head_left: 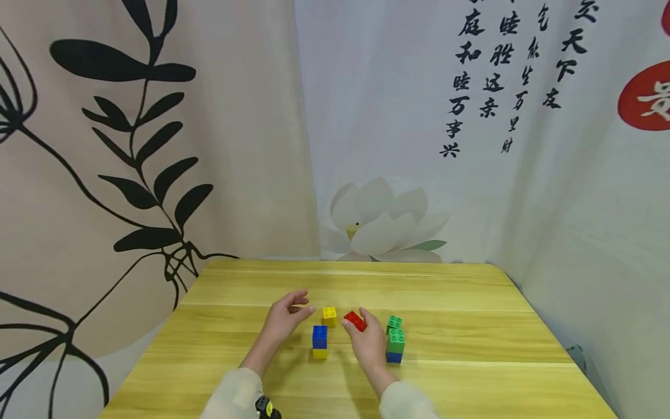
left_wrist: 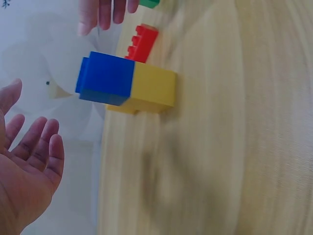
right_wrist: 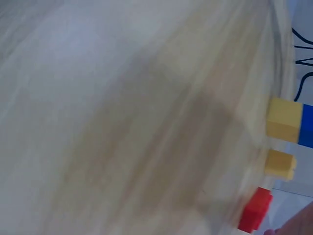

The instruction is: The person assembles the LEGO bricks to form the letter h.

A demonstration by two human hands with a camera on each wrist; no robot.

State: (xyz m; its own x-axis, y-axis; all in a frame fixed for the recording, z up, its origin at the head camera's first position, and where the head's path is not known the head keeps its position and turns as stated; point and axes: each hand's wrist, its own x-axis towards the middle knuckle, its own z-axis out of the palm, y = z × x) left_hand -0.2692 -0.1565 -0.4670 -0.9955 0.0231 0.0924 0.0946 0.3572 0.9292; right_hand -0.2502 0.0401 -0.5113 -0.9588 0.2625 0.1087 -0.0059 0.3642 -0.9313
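A red toy brick (head_left: 355, 320) lies on the wooden table, between the thumb and fingers of my right hand (head_left: 369, 340) in the head view. The left wrist view shows a gap between those fingers (left_wrist: 104, 13) and the red brick (left_wrist: 142, 43). My left hand (head_left: 283, 317) is raised with loosely bent fingers, and nothing is in it. Nearest to it are a yellow brick (head_left: 329, 316) and a stack with a blue brick (head_left: 320, 337) on top of a yellow brick (head_left: 320, 354).
Right of my right hand, a green brick (head_left: 396, 340) sits on a blue brick (head_left: 395, 357). Another green brick (head_left: 395, 322) is just behind them. The table (head_left: 471, 326) ends at a patterned curtain (head_left: 251, 145) at the back.
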